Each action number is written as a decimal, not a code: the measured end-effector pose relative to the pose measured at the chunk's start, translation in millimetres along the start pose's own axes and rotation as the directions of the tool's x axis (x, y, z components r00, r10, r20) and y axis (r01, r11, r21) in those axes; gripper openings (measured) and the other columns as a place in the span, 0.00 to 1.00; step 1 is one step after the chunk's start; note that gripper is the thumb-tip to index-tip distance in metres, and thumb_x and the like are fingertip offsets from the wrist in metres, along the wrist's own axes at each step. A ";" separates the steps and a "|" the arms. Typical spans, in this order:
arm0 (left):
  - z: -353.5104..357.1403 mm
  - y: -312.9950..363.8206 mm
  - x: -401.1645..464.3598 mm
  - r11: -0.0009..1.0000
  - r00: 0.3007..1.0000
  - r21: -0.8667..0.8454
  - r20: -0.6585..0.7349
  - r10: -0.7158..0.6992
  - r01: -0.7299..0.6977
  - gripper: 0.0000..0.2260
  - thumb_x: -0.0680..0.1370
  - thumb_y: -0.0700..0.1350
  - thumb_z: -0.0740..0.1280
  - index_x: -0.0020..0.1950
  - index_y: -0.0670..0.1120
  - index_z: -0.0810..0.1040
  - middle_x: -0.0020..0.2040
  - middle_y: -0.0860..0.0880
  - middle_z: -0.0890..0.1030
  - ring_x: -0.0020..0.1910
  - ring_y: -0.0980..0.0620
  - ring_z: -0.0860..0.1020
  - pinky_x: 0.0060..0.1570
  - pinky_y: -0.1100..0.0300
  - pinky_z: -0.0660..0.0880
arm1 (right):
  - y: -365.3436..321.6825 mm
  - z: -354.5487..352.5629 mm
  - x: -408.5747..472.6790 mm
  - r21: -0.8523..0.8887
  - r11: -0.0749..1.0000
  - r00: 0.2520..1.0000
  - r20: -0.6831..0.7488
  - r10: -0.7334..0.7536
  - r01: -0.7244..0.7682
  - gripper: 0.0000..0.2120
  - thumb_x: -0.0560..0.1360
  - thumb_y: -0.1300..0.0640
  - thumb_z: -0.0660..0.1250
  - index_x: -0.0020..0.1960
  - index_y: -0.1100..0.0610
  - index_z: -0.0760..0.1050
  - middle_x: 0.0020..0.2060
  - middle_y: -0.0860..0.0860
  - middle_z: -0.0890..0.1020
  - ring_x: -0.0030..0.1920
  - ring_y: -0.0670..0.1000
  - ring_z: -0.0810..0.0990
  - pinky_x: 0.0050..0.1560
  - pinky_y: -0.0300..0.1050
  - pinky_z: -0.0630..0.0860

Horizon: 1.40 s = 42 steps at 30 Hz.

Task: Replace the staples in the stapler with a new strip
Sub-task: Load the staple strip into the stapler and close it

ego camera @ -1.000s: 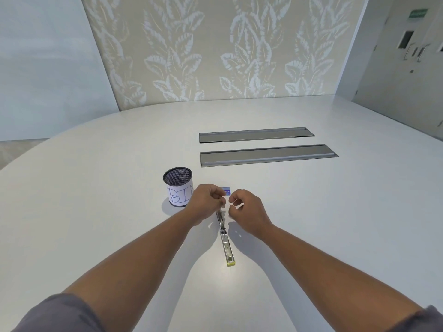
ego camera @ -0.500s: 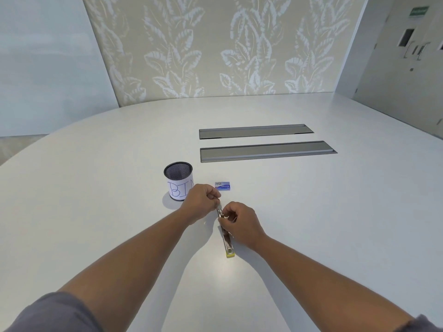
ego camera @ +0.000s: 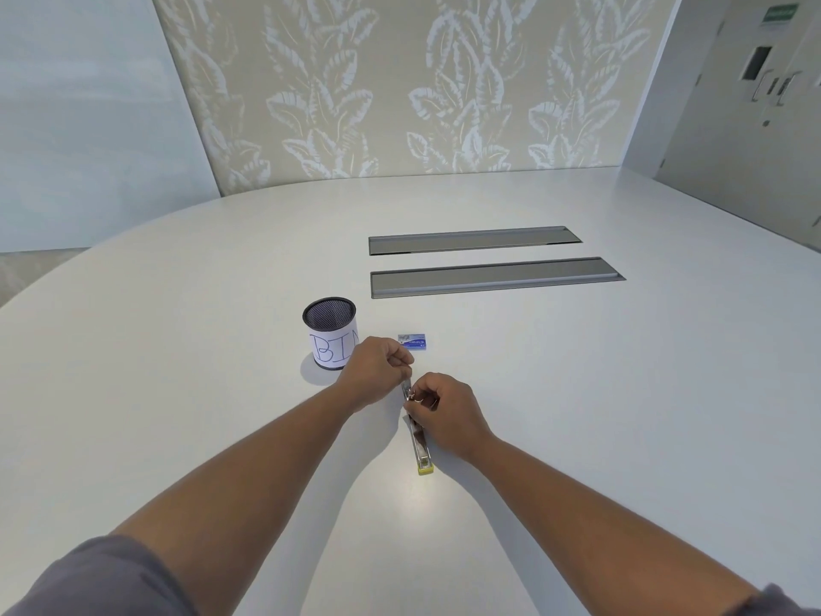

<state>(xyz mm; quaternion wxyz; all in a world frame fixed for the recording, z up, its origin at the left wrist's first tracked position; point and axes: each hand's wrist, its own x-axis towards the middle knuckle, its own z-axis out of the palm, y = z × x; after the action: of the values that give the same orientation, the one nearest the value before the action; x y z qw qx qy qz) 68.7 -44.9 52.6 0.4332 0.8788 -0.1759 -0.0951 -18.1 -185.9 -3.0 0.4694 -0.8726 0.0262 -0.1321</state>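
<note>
Both my hands are down on the white counter (ego camera: 577,393), working at the stapler (ego camera: 421,446), which lies opened out flat in a long thin line running from between my hands back toward me, its yellow end (ego camera: 425,470) nearest my body. My left hand (ego camera: 377,375) has its grip curled closed at the far end of the stapler, thumb and fingers pinched onto the raised metal part there. My right hand (ego camera: 444,411) sits just beside it, a little nearer to me, its grip also curled in, fingertips pinched around something small and shiny at the stapler's channel; I cannot tell whether it is a piece of the stapler or a bit of staple strip, it is too small to make out. The two hands are almost touching over the metal rail. Just beyond my left hand lies the small blue staple box (ego camera: 413,341), flat on the counter and apart from the stapler. To the left of it stands a black mesh cup (ego camera: 329,331) wrapped in white paper with "BIN" handwritten on it, upright, partly hidden by my left knuckles. Farther across the counter are two long grey cable hatches (ego camera: 493,277), one behind the other. Grey sleeves (ego camera: 102,580) show at both upper arms.
</note>
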 end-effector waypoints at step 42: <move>4.4 -9.2 4.6 0.939 0.949 -0.173 0.159 -0.270 0.297 0.22 0.66 0.35 0.76 0.56 0.44 0.73 0.42 0.45 0.78 0.35 0.49 0.77 0.36 0.59 0.75 | -2.5 -2.9 1.0 0.064 0.998 1.000 0.008 0.027 -0.027 0.04 0.70 0.61 0.74 0.41 0.54 0.79 0.34 0.54 0.83 0.34 0.47 0.77 0.42 0.50 0.78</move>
<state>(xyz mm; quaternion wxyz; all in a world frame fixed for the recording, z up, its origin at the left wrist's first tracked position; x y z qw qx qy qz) 73.6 -44.8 42.5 0.4861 0.8400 -0.0656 -0.2318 -18.1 -187.1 0.9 0.4990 -0.8572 0.0320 -0.1234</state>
